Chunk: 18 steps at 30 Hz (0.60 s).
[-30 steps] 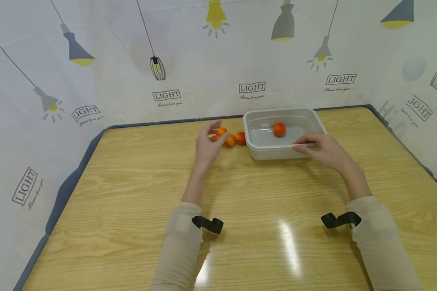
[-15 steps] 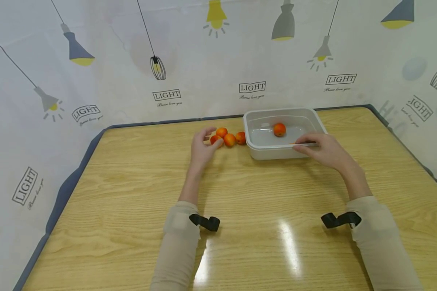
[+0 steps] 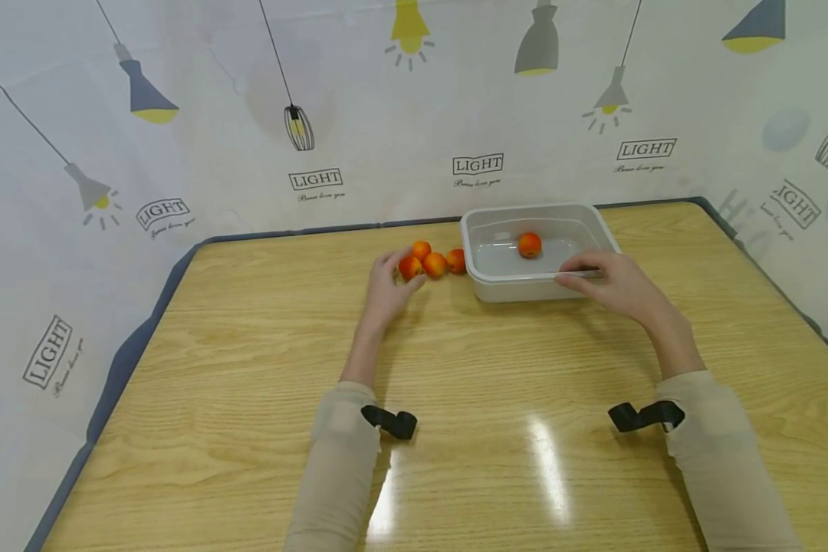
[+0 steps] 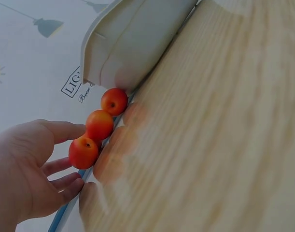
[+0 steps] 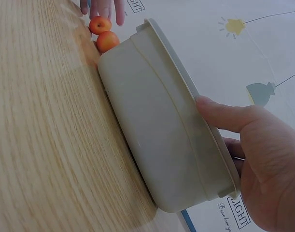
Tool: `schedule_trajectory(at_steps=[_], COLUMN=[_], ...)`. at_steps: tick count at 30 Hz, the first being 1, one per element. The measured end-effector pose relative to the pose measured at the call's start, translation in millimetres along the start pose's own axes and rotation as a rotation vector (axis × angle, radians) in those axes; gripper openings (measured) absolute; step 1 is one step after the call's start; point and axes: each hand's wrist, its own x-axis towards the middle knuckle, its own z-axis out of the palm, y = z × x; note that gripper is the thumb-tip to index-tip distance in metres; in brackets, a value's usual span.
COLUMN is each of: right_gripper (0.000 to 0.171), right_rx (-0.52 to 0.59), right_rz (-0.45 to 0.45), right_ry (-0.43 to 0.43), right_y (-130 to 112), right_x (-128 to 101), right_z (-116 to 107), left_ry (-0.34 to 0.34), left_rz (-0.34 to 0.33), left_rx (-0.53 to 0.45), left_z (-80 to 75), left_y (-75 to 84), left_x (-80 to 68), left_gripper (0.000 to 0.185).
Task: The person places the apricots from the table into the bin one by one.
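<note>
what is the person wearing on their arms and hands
Both arms are covered by long beige sleeves, the left sleeve and the right sleeve, ending at the wrists. A black strap sits at each cuff: the left strap and the right strap. The left hand and right hand are bare, with no gloves or rings visible.

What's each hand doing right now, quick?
Left hand: open, fingers around the nearest small orange fruit on the wooden table, not yet gripping.
Right hand: grips the near rim of the white plastic tub.

Four small round orange-red fruits (image 3: 428, 261) cluster on the wooden table, just left of the tub. The pale grey rectangular plastic tub (image 3: 510, 287) stands upright, one such fruit (image 3: 529, 244) inside.
</note>
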Motion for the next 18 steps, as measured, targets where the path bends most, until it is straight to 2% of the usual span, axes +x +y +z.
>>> schedule_trajectory(at_steps=[5,12,18], right_gripper=[0.034,0.033,0.031], right_rx=[0.001,0.004,0.006], right_rz=[-0.003,-0.011,-0.019], right_ry=[0.007,0.016,0.019], right_y=[0.1,1.7,2.1], right_x=[0.3,0.4,0.5], right_z=[0.2,1.3,1.8], left_ry=[-0.001,0.077,0.098], left_rz=[0.011,0.022,0.001], left_rx=[0.013,-0.064,-0.052], left_z=[0.5,1.7,1.6], left_y=[-1.2,-0.7,-0.1], left_x=[0.4,-1.1,-3.3], left_gripper=[0.05,0.035,0.029])
